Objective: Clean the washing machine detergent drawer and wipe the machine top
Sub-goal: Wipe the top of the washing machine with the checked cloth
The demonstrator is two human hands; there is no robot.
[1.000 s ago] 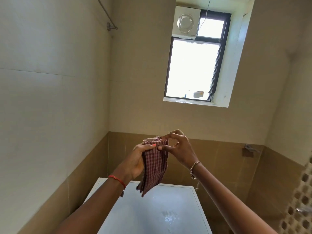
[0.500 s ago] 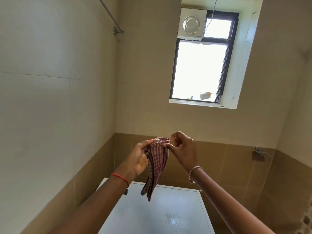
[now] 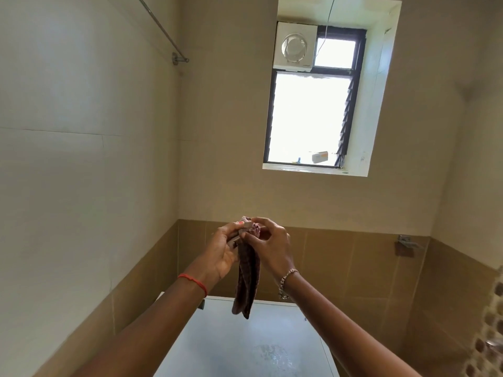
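A reddish-brown checked cloth (image 3: 246,278) hangs folded in the air above the white washing machine top (image 3: 245,349). My left hand (image 3: 224,250) grips its upper edge from the left. From the right, my right hand (image 3: 269,246) pinches the same bunched top edge between thumb and fingers. The cloth's lower end dangles just over the machine's back edge. A wet smear (image 3: 272,355) shines on the machine top. No detergent drawer is in view.
Tiled walls close in on the left, back and right. A window (image 3: 307,118) with an exhaust fan (image 3: 295,47) sits high on the back wall. A metal rod (image 3: 160,28) runs along the left wall; a tap fitting (image 3: 407,242) sticks out at right.
The cloth has been gathered from a spread square into a narrow hanging strip. Both hands have closed together on its top edge. The camera has tilted slightly.
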